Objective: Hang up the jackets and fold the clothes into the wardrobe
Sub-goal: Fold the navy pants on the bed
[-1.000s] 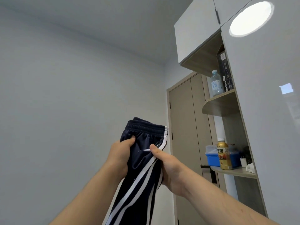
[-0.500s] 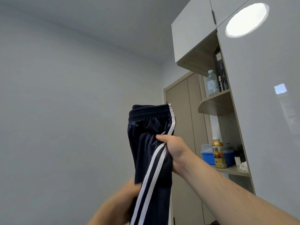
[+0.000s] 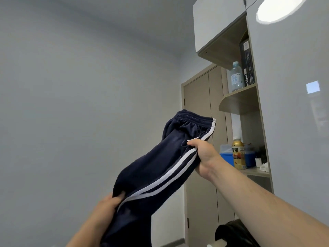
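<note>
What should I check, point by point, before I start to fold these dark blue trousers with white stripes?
1. Right hand grips the dark blue track trousers with white side stripes below the elastic waistband: ok.
2. Left hand pinches the leg fabric lower down: ok.
3. Fabric stretched flat between the hands: not ok, it sags and creases.
4. Trouser cuffs free and untangled: cannot tell, they run out of view.
5. Flat surface ready for folding: cannot tell, none in view.
6. Open wooden shelf free for clothes: not ok, the yellow drink bottle and blue plastic box stand there.
</note>
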Demonstrator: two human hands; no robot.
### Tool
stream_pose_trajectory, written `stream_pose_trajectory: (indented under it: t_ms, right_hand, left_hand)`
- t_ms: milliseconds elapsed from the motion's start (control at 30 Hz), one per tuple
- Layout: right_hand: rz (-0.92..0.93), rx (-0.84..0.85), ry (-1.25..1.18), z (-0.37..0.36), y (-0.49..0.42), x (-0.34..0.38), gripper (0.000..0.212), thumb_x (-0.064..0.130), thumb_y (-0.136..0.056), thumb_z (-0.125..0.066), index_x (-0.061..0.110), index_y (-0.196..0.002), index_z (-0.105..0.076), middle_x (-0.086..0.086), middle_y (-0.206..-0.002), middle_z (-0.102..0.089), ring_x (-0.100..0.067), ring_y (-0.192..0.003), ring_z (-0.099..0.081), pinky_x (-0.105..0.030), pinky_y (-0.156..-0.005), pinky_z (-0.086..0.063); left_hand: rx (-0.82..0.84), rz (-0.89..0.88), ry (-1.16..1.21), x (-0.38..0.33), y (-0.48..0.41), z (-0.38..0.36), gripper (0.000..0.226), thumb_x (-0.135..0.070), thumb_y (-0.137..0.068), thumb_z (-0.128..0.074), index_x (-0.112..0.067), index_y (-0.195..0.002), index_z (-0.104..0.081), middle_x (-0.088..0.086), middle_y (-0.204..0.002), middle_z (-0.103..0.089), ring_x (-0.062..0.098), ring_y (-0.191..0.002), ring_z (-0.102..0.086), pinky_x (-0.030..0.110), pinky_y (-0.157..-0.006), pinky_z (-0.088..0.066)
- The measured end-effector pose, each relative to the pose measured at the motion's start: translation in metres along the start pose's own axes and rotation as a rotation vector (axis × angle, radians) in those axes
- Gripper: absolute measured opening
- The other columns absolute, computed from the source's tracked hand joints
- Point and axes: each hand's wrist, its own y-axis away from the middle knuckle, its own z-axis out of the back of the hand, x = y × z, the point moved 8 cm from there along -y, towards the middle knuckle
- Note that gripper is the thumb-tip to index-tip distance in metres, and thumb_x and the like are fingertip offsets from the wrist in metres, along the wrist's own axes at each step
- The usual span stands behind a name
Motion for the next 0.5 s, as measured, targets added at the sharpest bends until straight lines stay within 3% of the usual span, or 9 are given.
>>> stream_pose_trajectory:
  t_ms: [100,267,367,433,500]
  right_hand:
    - [-0.046,0.030,0.023,-0.005,0.005,-0.020,0.014,0.010,-0.090,-0.061,0.009,-0.104,-0.063,-0.010,-0.075,-0.070,-0.025,-0.066,-0.067,-0.036,-0.064,-0.059]
    - [-0.170,0.136,-0.094,-0.041,0.021,-0.063,0.009,0.013,-0.094,-0.059,0.012,-0.102,-0.064,-0.008,-0.086,-0.073,-0.023,-0.076,-0.070,-0.034,-0.063,-0.059]
    - [-0.251,0.232,-0.227,-0.081,0.038,-0.100,0.019,0.010,-0.095,-0.058,0.010,-0.113,-0.062,-0.012,-0.100,-0.071,-0.026,-0.086,-0.069,-0.037,-0.071,-0.061]
    - [-0.314,0.297,-0.301,-0.105,0.052,-0.133,0.020,0.010,-0.097,-0.056,0.006,-0.115,-0.062,-0.013,-0.101,-0.073,-0.026,-0.084,-0.071,-0.037,-0.070,-0.061]
    - [-0.373,0.320,-0.365,-0.118,0.065,-0.173,0.023,0.009,-0.099,-0.054,0.004,-0.120,-0.061,-0.015,-0.105,-0.074,-0.027,-0.084,-0.073,-0.036,-0.068,-0.060]
  left_hand:
    - [-0.123,-0.108,-0.003,-0.049,-0.013,0.037,0.018,-0.008,-0.098,-0.052,-0.013,-0.084,-0.064,-0.014,-0.053,-0.064,0.003,-0.064,-0.051,0.011,-0.046,-0.043]
    - [-0.171,-0.216,-0.170,-0.115,-0.004,0.120,0.019,-0.011,-0.094,-0.057,-0.009,-0.080,-0.070,0.011,-0.074,-0.072,0.021,-0.065,-0.066,0.024,-0.057,-0.051]
    - [-0.178,-0.232,-0.344,-0.147,0.016,0.175,0.024,-0.028,-0.088,-0.064,-0.014,-0.072,-0.077,0.002,-0.067,-0.074,0.009,-0.053,-0.068,0.016,-0.045,-0.049]
    - [-0.168,-0.218,-0.439,-0.144,0.037,0.207,0.019,-0.044,-0.074,-0.072,-0.027,-0.078,-0.078,0.005,-0.076,-0.076,0.013,-0.062,-0.071,0.029,-0.065,-0.055]
    - [-0.184,-0.104,-0.491,-0.107,0.042,0.244,0.048,-0.061,-0.054,-0.079,-0.024,-0.085,-0.078,0.009,-0.086,-0.076,0.023,-0.077,-0.074,0.046,-0.084,-0.053]
